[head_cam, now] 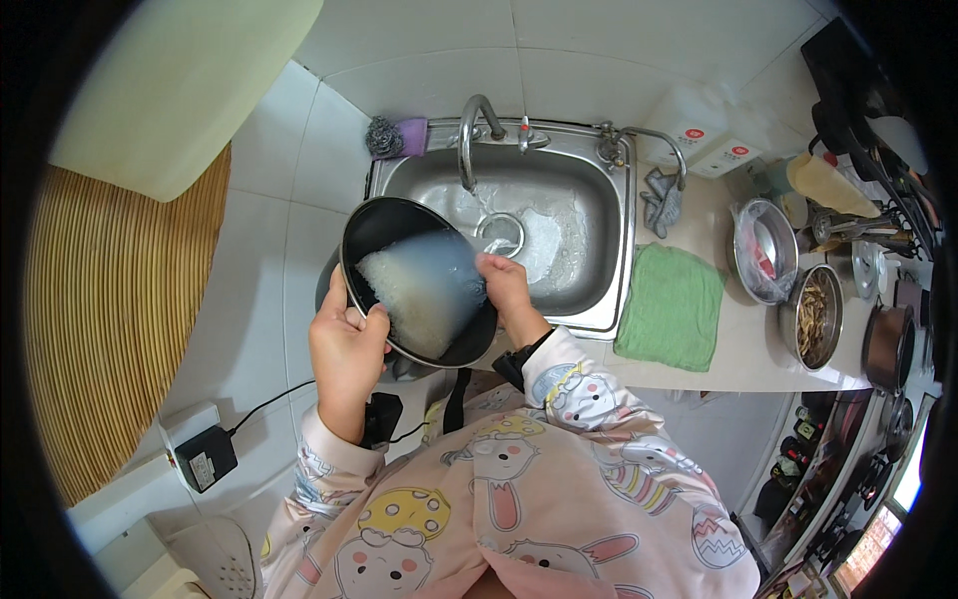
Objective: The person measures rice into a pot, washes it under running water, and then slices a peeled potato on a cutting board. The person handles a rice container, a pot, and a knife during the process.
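Observation:
A dark round pot is tilted toward the sink, held between both of my hands. Pale rice grains lie inside it under cloudy water. My left hand grips the near left rim, thumb over the edge. At the right rim, my right hand takes hold near the lip where the water gathers. Beyond the lip sits the stainless steel sink, its basin wet with whitish water around the round drain. The curved faucet reaches over the basin.
A green cloth lies right of the sink, near a grey rag. Farther right stand a metal bowl with plastic and a bowl of brown strips. A steel scrubber rests at the sink's back-left corner. A power adapter is plugged in at left.

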{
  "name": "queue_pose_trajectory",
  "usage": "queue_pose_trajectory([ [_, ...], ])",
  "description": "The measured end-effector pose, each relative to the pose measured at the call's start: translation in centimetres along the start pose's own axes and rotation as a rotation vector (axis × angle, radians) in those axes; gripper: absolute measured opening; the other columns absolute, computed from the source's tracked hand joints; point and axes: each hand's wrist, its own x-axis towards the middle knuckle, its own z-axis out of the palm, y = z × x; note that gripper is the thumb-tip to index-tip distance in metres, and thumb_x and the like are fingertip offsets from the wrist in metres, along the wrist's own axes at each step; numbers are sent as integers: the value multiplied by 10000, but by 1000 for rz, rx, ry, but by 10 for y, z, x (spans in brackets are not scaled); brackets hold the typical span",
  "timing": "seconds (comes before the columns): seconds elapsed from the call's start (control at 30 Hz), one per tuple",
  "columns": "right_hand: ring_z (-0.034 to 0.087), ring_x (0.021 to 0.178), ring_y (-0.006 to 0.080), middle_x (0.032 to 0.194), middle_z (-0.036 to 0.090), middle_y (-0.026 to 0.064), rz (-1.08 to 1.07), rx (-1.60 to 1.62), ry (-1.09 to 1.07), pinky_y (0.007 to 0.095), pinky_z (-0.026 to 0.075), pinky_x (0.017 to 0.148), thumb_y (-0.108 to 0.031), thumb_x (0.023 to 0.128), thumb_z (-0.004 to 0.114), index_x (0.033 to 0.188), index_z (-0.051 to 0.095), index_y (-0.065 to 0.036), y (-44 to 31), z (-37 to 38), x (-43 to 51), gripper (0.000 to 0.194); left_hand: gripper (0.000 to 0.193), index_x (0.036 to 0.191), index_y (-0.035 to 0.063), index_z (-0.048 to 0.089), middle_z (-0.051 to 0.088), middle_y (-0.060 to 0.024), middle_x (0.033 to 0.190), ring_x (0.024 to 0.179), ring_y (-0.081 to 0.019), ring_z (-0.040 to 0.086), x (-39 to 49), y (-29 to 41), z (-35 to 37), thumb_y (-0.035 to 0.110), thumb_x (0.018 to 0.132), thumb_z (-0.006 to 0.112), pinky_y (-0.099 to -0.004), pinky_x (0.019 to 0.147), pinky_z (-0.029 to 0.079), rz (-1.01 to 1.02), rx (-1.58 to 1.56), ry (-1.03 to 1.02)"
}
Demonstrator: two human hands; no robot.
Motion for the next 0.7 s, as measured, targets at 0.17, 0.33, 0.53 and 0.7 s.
queue_pose_trajectory([
  [0.17, 539, 627, 99, 759, 624, 19, 12, 9, -34, 241, 446, 591, -156, 864, 574, 873, 645, 12, -2, 2, -4, 182, 571, 1333, 44, 382, 500, 21, 500, 397, -45, 448, 0, 1, 0, -25, 782, 509, -204, 360, 363, 39, 3, -19],
  [0.33, 546, 621, 105, 765, 624, 27, 7, 49, -53, 241, 451, 594, -149, 875, 555, 875, 639, 17, -5, 4, -8, 186, 564, 1334, 23, 371, 487, 26, 490, 393, -43, 441, 0, 3, 1, -17, 791, 516, -203, 359, 354, 62, 20, -37],
  [0.53, 552, 629, 108, 769, 623, 26, 24, 59, -72, 242, 454, 604, -147, 880, 542, 866, 637, 16, -6, 3, -8, 189, 567, 1337, -12, 347, 482, 26, 495, 405, -38, 439, -2, 6, 5, -14, 796, 516, -197, 377, 361, 68, -14, -51],
  [0.7, 573, 661, 107, 798, 635, 33, 43, 107, -116, 237, 466, 634, -149, 867, 562, 893, 634, 16, -2, 1, -7, 182, 576, 1343, -25, 326, 480, 24, 496, 409, -37, 438, -4, 8, 8, -16, 798, 511, -194, 378, 360, 98, -10, -61],
])
